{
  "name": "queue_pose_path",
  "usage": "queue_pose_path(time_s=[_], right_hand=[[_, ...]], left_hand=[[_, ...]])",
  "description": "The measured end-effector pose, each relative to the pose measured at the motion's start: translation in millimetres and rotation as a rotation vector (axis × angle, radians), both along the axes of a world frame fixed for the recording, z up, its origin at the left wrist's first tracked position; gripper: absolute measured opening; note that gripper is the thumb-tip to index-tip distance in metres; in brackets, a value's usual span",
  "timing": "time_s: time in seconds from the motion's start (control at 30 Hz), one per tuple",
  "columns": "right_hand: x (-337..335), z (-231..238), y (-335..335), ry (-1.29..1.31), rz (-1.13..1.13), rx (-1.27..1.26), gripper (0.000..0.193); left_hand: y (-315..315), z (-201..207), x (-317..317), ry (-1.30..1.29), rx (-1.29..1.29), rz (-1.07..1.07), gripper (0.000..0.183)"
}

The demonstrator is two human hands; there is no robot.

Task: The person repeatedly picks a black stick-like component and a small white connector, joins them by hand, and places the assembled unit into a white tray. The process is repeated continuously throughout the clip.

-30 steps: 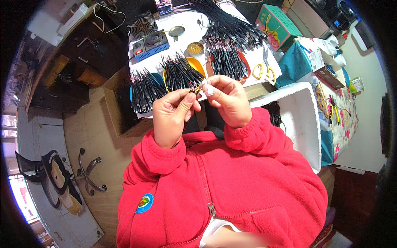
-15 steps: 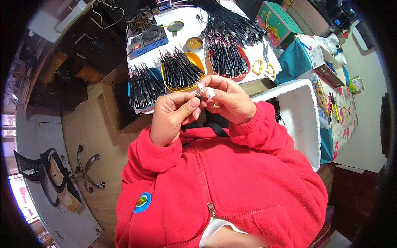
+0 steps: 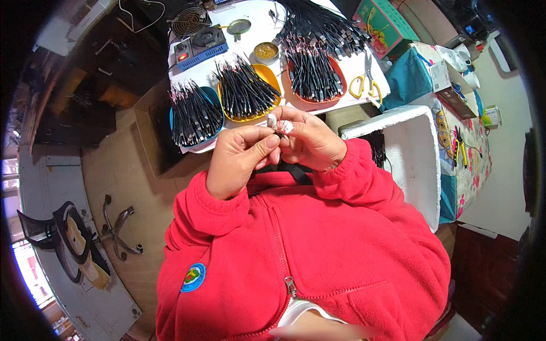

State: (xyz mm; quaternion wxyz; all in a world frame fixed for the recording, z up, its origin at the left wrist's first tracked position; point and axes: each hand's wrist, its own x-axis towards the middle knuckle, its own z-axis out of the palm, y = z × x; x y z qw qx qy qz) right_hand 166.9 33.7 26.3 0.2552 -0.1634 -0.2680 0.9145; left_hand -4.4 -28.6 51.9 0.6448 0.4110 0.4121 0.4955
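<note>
While both thumbs pinch the small wire end [image 3: 280,129], left hand [image 3: 242,161] and right hand [image 3: 310,145] should hold steady over the yellow tray [image 3: 267,111]

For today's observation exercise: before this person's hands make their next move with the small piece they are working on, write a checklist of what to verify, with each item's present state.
1. Both hands on the piece: left hand and right hand pinch the small wire piece together: ok.
2. Wire end seated properly: fingers hide it: cannot tell.
3. Stock within reach: yellow tray of black wires directly ahead: ok.
4. Scissors lying away from the hands: ok.
5. Wires sorted by tray: blue tray and red tray separate: ok.
</note>
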Motion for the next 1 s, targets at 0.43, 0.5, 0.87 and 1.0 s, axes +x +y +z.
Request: queue_pose_path(time_s=[0.43,0.5,0.87,1.0], right_hand=[[10,-11,13,-0.216,-0.192,0.345,0.021],[13,-4,16,-0.284,-0.169,0.715,0.030],[11,4,-11,-0.726,-0.500,1.481,0.017],[41,21,6,-0.680,-0.770,0.939,0.019]], left_hand=[[5,-4,-2,0.102,-0.025,0.071,0.013],[3,-3,-1,0.155,0.013,0.082,0.013],[-19,3,3,0.170,-0.002,-0.035,0.013],[-29,10,-10,0.199,-0.018,-0.020,0.015]])
